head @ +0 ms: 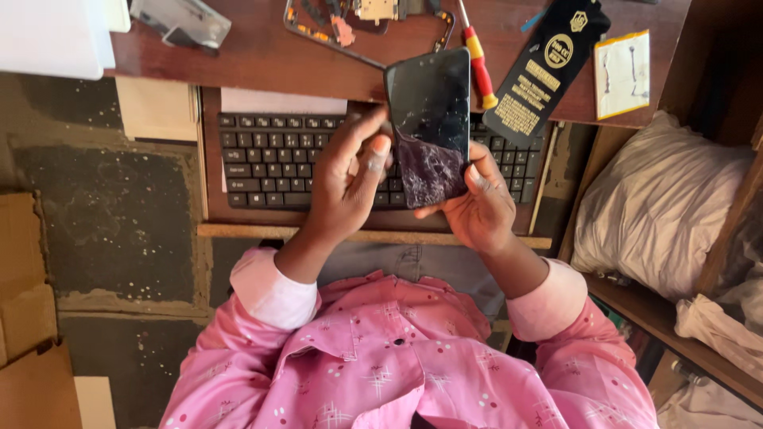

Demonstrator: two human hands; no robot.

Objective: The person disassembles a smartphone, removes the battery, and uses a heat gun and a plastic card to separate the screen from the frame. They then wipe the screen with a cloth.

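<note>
A black phone screen panel [429, 123] with a cracked lower half stands tilted above a keyboard. My right hand [477, 202] grips its lower right edge from below. My left hand [350, 179] touches its left edge, with the thumb and fingers pressed at the side of the glass. Both wrists wear pink cuffs.
A black keyboard [270, 163] sits on a pull-out tray under a wooden desk [262, 52]. On the desk lie a red-and-yellow screwdriver [479, 59], a black flat package [540, 71], a small white card [621, 75] and a phone frame with parts [350, 24]. White bags [660, 206] fill a shelf at right.
</note>
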